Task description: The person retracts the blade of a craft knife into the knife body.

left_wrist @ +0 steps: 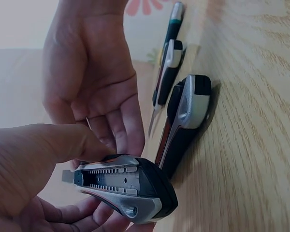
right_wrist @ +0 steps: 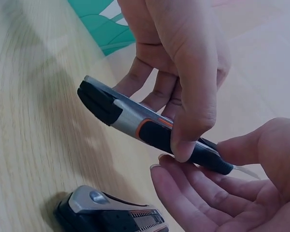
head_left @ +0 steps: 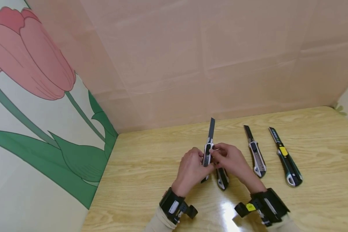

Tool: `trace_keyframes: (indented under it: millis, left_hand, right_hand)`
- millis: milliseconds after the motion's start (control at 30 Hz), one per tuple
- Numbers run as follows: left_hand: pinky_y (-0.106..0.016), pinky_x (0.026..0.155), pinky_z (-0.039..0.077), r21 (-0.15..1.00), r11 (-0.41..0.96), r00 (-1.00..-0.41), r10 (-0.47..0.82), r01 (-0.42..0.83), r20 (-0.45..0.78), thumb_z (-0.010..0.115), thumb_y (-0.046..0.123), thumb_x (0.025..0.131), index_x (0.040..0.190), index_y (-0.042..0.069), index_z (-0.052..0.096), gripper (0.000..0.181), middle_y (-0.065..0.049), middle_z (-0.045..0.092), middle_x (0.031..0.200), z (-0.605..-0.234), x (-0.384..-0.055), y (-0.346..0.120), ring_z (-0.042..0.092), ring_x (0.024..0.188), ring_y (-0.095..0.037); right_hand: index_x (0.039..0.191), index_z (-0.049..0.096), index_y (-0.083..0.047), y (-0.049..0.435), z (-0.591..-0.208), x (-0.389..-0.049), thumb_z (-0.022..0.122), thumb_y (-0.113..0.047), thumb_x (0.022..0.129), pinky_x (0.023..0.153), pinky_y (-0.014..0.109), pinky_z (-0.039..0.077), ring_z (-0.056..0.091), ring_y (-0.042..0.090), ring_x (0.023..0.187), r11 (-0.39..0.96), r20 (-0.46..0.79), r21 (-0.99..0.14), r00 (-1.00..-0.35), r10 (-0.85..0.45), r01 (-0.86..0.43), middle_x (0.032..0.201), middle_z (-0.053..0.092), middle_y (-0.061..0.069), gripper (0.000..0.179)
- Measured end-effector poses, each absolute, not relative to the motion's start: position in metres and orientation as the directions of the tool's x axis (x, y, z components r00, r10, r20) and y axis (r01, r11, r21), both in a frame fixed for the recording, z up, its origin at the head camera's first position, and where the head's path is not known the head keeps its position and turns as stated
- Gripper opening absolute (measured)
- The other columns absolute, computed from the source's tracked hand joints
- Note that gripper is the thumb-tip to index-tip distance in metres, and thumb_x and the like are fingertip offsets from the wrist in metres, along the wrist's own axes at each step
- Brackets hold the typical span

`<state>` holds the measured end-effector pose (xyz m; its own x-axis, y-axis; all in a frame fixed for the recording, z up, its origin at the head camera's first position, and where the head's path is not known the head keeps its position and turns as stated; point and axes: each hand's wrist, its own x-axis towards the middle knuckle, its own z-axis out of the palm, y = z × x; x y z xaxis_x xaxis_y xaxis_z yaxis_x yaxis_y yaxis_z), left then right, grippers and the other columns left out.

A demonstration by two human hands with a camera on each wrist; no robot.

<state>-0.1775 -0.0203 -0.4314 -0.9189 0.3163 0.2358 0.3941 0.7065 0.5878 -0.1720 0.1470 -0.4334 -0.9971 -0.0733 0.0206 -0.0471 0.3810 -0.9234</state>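
A silver and black snap-off utility knife is gripped by my left hand, its blade extended and pointing away from me. In the right wrist view, orange trim shows along the knife body, and the left thumb presses on its side. My right hand pinches the front of the handle, its thumb at the slider end and fingers underneath. Just below the hands, a second utility knife lies on the table, its front part hidden by the right hand in the head view.
Right of the hands, a silver and black utility knife and a black and green one with a yellow slider lie on the wooden table. A pinkish sheet stands behind; a tulip-printed panel borders the left.
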Motion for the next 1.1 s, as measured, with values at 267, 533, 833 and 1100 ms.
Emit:
trace_keyframes:
  millis: [267,533,833,1100]
  left_hand:
    - [-0.017,0.050,0.040,0.568,0.715,-0.913,0.306,0.408,0.272,0.078,0.040,0.075,0.094,0.012,0.057,0.040,0.003,0.056,0.079,-0.4336,-0.1769,-0.0176,0.051,0.065,-0.007]
    - [-0.018,0.049,0.039,0.579,0.712,-0.918,0.306,0.397,0.254,0.078,0.042,0.075,0.096,0.011,0.053,0.044,0.001,0.055,0.081,-0.4332,-0.1770,-0.0184,0.050,0.066,-0.009]
    - [-0.018,0.049,0.041,0.620,0.662,-0.903,0.367,0.421,0.222,0.078,0.034,0.080,0.104,0.012,0.051,0.042,0.000,0.057,0.093,-0.4319,-0.1776,-0.0188,0.050,0.067,-0.008]
    - [-0.019,0.041,0.047,0.745,0.535,-0.877,0.459,0.399,0.140,0.073,0.027,0.086,0.114,0.013,0.050,0.039,-0.001,0.057,0.099,-0.4288,-0.1792,-0.0223,0.056,0.054,-0.003]
  right_hand:
    - [0.116,0.058,0.000,0.1458,-0.4330,-0.1727,0.058,-0.028,0.098,0.064,0.033,0.059,0.067,0.027,0.084,0.335,0.030,-0.941,-0.998,-0.054,-0.046,0.097,0.068,0.019,0.033]
    - [0.120,0.057,0.000,0.1440,-0.4331,-0.1734,0.059,-0.027,0.098,0.068,0.037,0.059,0.065,0.027,0.085,0.269,0.021,-0.962,-0.998,-0.057,-0.035,0.101,0.065,0.020,0.035]
    - [0.120,0.058,-0.002,0.1463,-0.4316,-0.1725,0.059,-0.030,0.097,0.066,0.033,0.059,0.063,0.029,0.087,0.283,0.027,-0.958,-0.998,-0.049,-0.040,0.102,0.063,0.020,0.036]
    - [0.122,0.058,-0.002,0.1498,-0.4289,-0.1724,0.060,-0.036,0.096,0.068,0.035,0.059,0.062,0.031,0.090,0.270,0.029,-0.962,-0.998,-0.058,-0.044,0.108,0.062,0.020,0.043]
